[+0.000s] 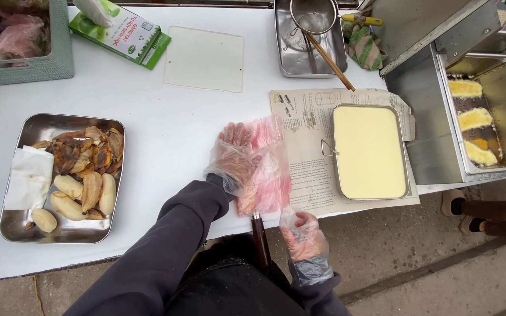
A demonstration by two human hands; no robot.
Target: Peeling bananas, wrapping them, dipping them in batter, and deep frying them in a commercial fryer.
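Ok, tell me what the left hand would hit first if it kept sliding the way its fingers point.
The left hand points away across the white table. Straight on, the pale square sheet comes first, roughly; its exact line is hard to judge.

I see my left hand [233, 153] in a clear glove, pressing a pink-tinted plastic bag [266, 167]; my right hand [303, 235], also clear-gloved, is near a dark reddish-brown handle [260, 239]. My sleeve [165, 251] is dark grey. The table [165, 129] is white. A silver tray [13, 231] holds pale peeled bananas [68, 196], brown-yellow peels [86, 153] and white paper [27, 178]. Another steel pan [370, 153] is filled with pale yellow batter. The box [125, 35] is green and white; the cloth [365, 47] is green-striped.
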